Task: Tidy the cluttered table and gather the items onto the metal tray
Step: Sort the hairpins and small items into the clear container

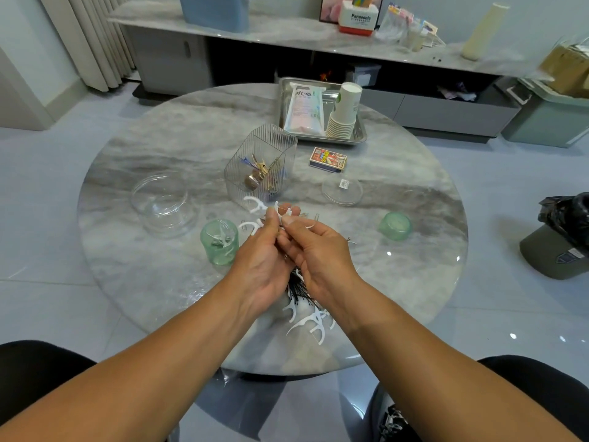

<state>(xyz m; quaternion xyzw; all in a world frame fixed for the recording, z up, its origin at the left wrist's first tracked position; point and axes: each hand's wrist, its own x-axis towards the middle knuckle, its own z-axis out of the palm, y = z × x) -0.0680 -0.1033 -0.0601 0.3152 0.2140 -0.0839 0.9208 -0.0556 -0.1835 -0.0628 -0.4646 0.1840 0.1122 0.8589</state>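
Above the round grey marble table [159, 282], the left hand [261, 266] and right hand [318, 250] meet, fingers curled, pinching white plastic floss picks [283, 212]. More picks lie below the wrists. The rectangular metal tray [361, 135] sits at the far edge, holding a stack of paper cups [345, 111] and a white packet [304, 106].

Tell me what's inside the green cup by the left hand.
The green cup holds a few white floss picks. Its tinted wall blurs their count and the bottom.

Floss picks [283, 212] between both hands [287, 250]
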